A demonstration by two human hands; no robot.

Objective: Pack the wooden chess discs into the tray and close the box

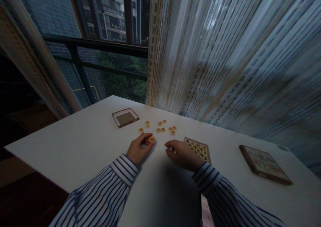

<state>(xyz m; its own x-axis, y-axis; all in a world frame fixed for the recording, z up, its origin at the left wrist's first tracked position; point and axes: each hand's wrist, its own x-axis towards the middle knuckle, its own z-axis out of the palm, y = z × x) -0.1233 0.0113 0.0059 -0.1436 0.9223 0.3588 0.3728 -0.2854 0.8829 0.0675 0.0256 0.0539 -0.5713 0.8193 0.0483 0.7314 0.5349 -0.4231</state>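
Observation:
My left hand (138, 149) rests on the white table (75, 146) and pinches a round wooden game piece (151, 139) with red marking between thumb and fingers. My right hand (182, 153) lies beside it with its fingers curled; whether they hold a piece I cannot see. Several loose round pieces (163, 128) with red marks lie scattered just beyond both hands. A wooden box (199, 149) filled with pieces bearing dark marks sits right behind my right hand. Both arms wear blue-striped white sleeves.
An empty shallow brown tray (125, 117) sits at the far left of the pieces. A flat wooden board or lid (265, 163) lies at the right. A striped curtain (225, 53) hangs behind the table; a window with railing (105, 46) is at the left.

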